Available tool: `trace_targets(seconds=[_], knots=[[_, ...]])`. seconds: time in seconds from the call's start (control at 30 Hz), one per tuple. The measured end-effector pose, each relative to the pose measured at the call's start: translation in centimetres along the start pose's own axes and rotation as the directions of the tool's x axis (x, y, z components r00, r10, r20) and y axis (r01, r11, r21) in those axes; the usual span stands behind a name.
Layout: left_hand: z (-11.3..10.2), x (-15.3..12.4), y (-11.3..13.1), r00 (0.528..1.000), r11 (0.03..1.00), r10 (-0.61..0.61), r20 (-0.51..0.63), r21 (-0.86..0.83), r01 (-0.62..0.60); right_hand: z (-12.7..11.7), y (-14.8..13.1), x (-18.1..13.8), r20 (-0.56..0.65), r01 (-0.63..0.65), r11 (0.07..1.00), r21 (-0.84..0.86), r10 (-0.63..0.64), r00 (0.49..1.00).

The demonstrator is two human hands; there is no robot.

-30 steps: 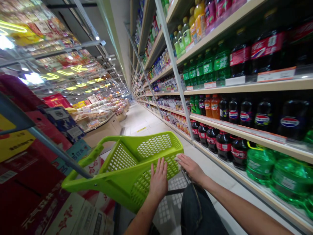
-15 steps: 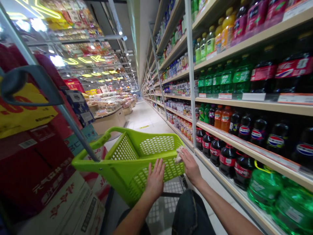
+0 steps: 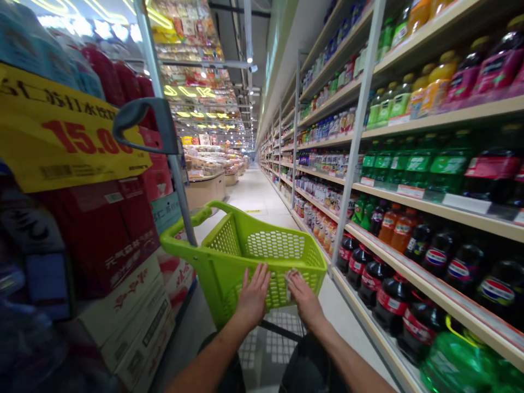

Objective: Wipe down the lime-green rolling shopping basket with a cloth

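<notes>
Two knees in dark jeans poked up at the bottom of the frame. Just above them, the left hand was open, its fingers stretched out flat on the near side of a lime-green shopping basket cart. The right hand held a small pale cloth against the same side, nearer the right corner, with a bit of cloth peeking out at the fingertips. The cart stood in the middle of the frame, and its side was full of little holes.

White cartons and a dark red carton were piled at the lower left. A big yellow price sign with red numbers hung over them, and a grey hook handle on a pole covered its right end. Down the right side, long shelves held big cola bottles, Pepsi bottles and green soda bottles. Far off, a pale floor ran back, and yellow glowing letters shone at the upper left.
</notes>
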State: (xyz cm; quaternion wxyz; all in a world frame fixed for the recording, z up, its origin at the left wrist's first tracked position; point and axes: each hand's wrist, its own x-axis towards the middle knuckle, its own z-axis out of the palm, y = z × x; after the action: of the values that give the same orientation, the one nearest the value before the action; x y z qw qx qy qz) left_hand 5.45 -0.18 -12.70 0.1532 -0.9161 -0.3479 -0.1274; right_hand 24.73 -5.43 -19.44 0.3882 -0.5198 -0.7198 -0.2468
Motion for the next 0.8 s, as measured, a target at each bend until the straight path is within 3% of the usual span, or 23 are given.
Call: trace_targets(seconds=[0.1,0.3,0.5,0.67,0.8], knots=[[-0.8,-0.6,-0.5,1.0,1.0,-0.021,0.011,-0.02,0.021,0.2,-1.0,-0.8,0.053,0.004,1.0,0.008,-0.005,0.999],[-1.6,-1.5,-1.5,0.998,0.996,-0.068,-0.009,-0.063,0.068,-0.4,-2.2,4.2,-0.048,0.041,0.999,0.009,-0.04,0.998],[-1.1,-2.6,-3.1,0.997,0.995,-0.077,-0.023,-0.067,0.075,1.8,-2.7,1.8,0.077,0.141,0.99,-0.01,-0.14,0.987],[-1.2,-3.0,-4.0,0.993,0.992,-0.109,-0.042,-0.066,0.106,1.5,-4.7,6.1,-0.022,0.115,0.993,0.024,-0.115,0.993],[-1.3,-3.5,-4.5,0.994,0.993,-0.107,-0.034,-0.059,0.105,2.7,-5.1,5.0,0.011,0.18,0.983,0.023,-0.18,0.984]])
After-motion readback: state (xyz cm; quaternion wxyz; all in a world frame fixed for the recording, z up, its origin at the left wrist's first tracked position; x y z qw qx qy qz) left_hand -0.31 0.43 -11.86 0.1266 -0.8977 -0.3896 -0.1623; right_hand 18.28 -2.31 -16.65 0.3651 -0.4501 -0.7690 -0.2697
